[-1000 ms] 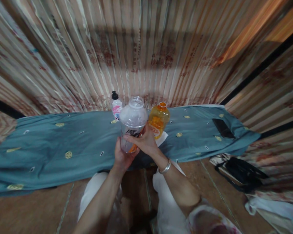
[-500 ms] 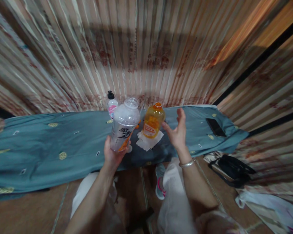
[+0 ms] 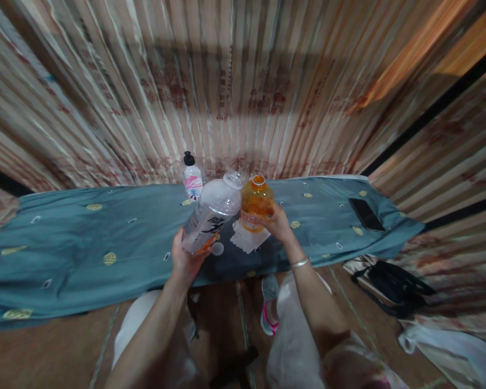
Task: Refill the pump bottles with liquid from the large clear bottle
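Observation:
My left hand (image 3: pixel 185 259) grips the base of a clear plastic bottle (image 3: pixel 213 213), which has no cap and leans to the right, its mouth close to the orange bottle (image 3: pixel 256 202). That orange bottle is open too and stands on a white tissue (image 3: pixel 249 240). My right hand (image 3: pixel 276 222) is wrapped round its right side. A small white cap (image 3: pixel 217 248) lies on the cloth below the clear bottle.
A low surface under a teal cloth (image 3: pixel 85 243) runs across the view in front of a striped curtain. A small white bottle with a black cap (image 3: pixel 193 178) stands at the back. A black phone (image 3: pixel 366 214) lies at the right, and a black bag (image 3: pixel 400 289) is on the floor.
My right hand left the clear bottle, swung out to the right with its fingers apart, then closed on the orange bottle. The clear bottle has tipped further to the right.

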